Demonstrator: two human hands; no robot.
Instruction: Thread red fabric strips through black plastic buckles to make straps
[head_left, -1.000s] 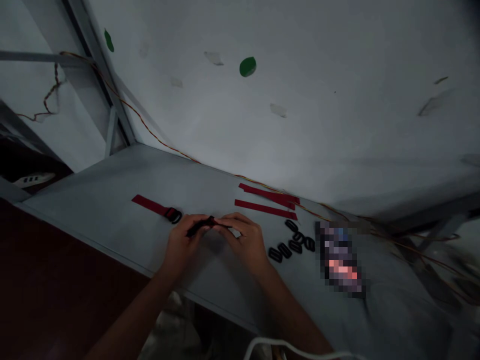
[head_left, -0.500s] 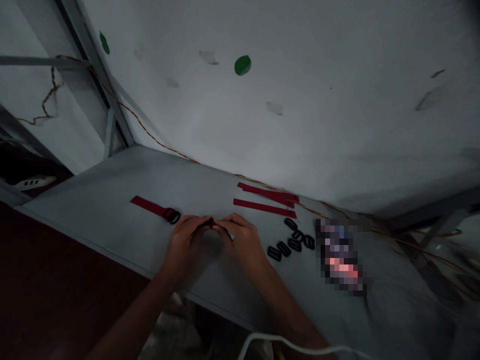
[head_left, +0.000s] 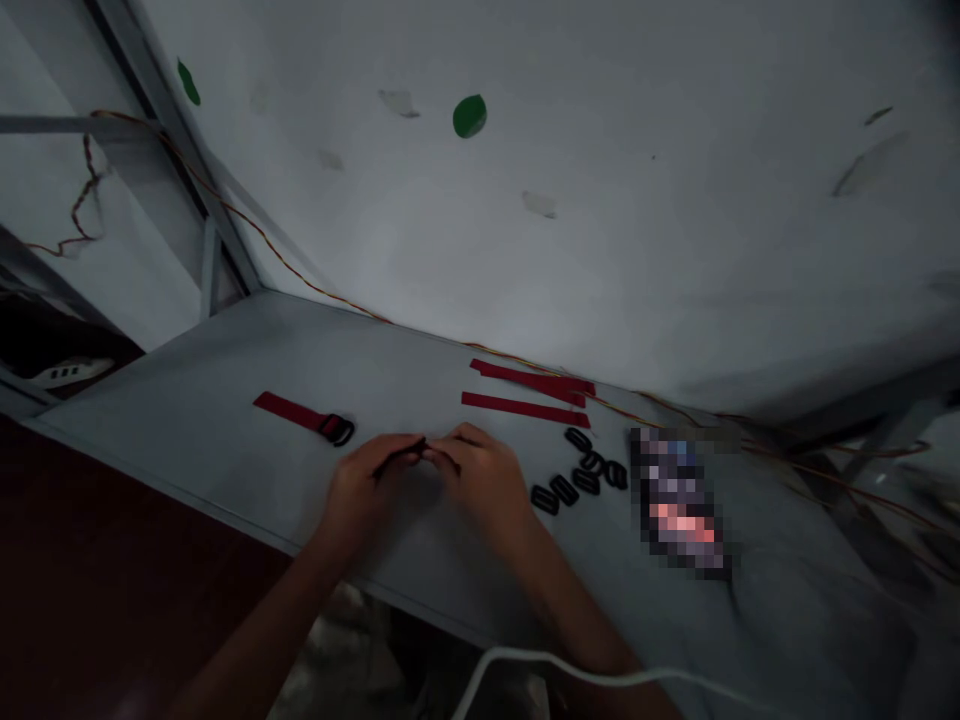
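Observation:
My left hand (head_left: 367, 480) and my right hand (head_left: 486, 478) meet over the table, both with fingers pinched together. Between their fingertips is a thin dark strip (head_left: 401, 457), which looks like a strap seen edge-on; the fingers hide most of it. Whether a buckle is on it I cannot tell. Just left of my left hand lies a red strap (head_left: 289, 411) with a black slide buckle (head_left: 337, 430) at its right end. Several loose black buckles (head_left: 564, 490) lie right of my right hand. Behind them are a flat red strap (head_left: 525, 410) and overlapping red straps (head_left: 529, 380).
The grey table (head_left: 187, 440) runs along a pale wall (head_left: 600, 250). Thin wires (head_left: 517, 361) trail along its back edge. At the right lies a pixelated object (head_left: 679, 510). A white cable (head_left: 555, 660) crosses near my right forearm. A metal frame (head_left: 214, 265) stands at the left.
The view has shifted slightly. Both hands stay pinched together, while the strip between them has turned a little and shows darker. The straps and buckles on the table lie as before.

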